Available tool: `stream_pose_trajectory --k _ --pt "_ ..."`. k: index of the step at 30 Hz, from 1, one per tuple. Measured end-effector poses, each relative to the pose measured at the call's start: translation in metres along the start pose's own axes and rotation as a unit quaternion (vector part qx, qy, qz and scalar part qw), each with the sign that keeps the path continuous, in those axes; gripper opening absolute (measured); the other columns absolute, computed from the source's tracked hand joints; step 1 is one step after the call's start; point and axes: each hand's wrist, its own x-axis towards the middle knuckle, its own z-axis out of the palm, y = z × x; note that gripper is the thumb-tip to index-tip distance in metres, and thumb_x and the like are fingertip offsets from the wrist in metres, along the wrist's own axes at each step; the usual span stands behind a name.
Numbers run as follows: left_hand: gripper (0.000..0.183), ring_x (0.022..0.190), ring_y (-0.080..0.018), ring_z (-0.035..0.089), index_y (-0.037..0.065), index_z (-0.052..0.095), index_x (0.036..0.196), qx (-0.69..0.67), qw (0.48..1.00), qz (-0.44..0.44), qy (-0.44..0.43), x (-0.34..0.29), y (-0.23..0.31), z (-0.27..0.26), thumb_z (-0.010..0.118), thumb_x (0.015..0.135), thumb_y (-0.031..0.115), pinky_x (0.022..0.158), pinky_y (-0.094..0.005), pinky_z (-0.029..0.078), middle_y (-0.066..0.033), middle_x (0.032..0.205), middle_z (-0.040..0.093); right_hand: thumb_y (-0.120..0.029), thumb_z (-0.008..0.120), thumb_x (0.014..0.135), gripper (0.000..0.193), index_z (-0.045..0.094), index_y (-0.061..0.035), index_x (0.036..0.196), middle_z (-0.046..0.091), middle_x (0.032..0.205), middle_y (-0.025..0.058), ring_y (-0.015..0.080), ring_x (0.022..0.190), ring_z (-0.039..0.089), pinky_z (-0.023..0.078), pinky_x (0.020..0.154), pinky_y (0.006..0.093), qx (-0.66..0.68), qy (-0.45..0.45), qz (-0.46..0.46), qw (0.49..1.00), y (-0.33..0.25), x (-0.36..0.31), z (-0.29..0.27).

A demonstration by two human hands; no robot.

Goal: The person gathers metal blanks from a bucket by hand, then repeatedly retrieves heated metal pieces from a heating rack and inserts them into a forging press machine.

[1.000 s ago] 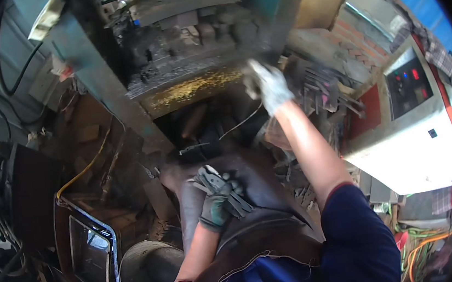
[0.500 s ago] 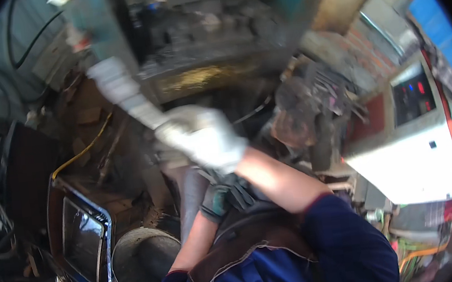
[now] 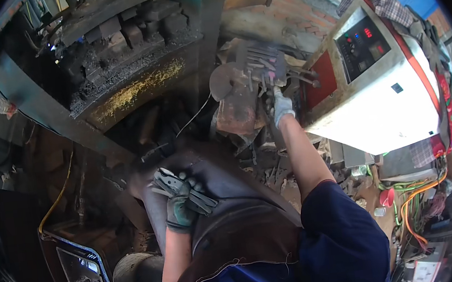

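Observation:
My right hand [image 3: 283, 108], in a whitish glove, reaches forward to a row of narrow dark metal pieces [image 3: 262, 60] on a blackened stand. Its fingers are drawn together at the near end of the row; what lies between them is too small to make out. One piece there has a pinkish tint. In a dark grey-green glove, my left hand [image 3: 181, 210] is closed near my lap. It holds several grey metal pieces [image 3: 171, 184], flat at the head with long handle-like legs, resembling plier halves. They lie over my dark apron [image 3: 224, 171].
Beyond, to the left, stands a large press [image 3: 144, 94] with dark blocks and yellowish flakes. A white control cabinet [image 3: 382, 102] with a lit panel is at right. Lower left are a metal bucket [image 3: 138, 277] and a framed panel [image 3: 83, 277]. Orange hoses [image 3: 407, 210] lie lower right.
My right hand has swung from front centre to the metal pieces at right. The long pale blurred thing at it earlier is out of sight. The view has turned right; my left hand's pieces now show.

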Motion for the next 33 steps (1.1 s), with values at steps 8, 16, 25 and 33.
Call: stream_pose_trajectory --k 8,16,25,33 --pt "0.031 0.092 -0.0258 0.056 0.015 0.049 0.116 -0.083 0.995 -0.009 -0.046 -0.001 0.005 -0.003 0.062 0.088 0.011 0.082 -0.0408 0.05 -0.008 0.1 0.056 -0.021 0.058 0.093 0.019 0.064 -0.0039 0.096 0.053 0.058 -0.0028 0.0053 0.039 0.042 0.029 0.033 0.0193 0.015 -0.197 -0.074 0.977 -0.028 -0.116 0.007" --pt "0.039 0.093 -0.0228 0.056 0.015 0.047 0.121 -0.033 0.999 -0.012 -0.029 -0.007 0.006 -0.003 0.063 0.086 0.008 0.084 -0.0377 0.049 -0.0055 0.102 0.056 -0.025 0.059 0.093 0.023 0.063 -0.0018 0.094 0.05 0.061 -0.0024 0.0058 0.046 0.041 0.028 0.037 0.0199 -0.019 -0.448 -0.154 0.881 -0.092 -0.171 0.225" --pt "0.036 0.092 -0.0222 0.056 0.014 0.047 0.12 -0.041 0.999 -0.006 -0.035 -0.01 0.008 -0.007 0.061 0.088 0.007 0.084 -0.0369 0.049 -0.0059 0.101 0.057 -0.021 0.057 0.093 0.02 0.068 -0.0046 0.093 0.055 0.063 -0.0017 0.0055 0.045 0.042 0.031 0.039 0.0193 -0.094 -0.392 -0.123 0.907 -0.117 -0.184 0.308" --pt "0.037 0.096 -0.0235 0.057 0.014 0.047 0.122 -0.066 0.997 -0.003 -0.051 -0.006 0.013 -0.008 0.061 0.088 0.01 0.088 -0.0397 0.048 -0.006 0.105 0.058 -0.036 0.051 0.096 0.039 0.063 0.0007 0.103 0.065 0.095 0.011 0.0138 0.074 0.059 0.047 0.057 0.0199 -0.003 -0.493 -0.044 0.869 -0.106 -0.188 0.239"
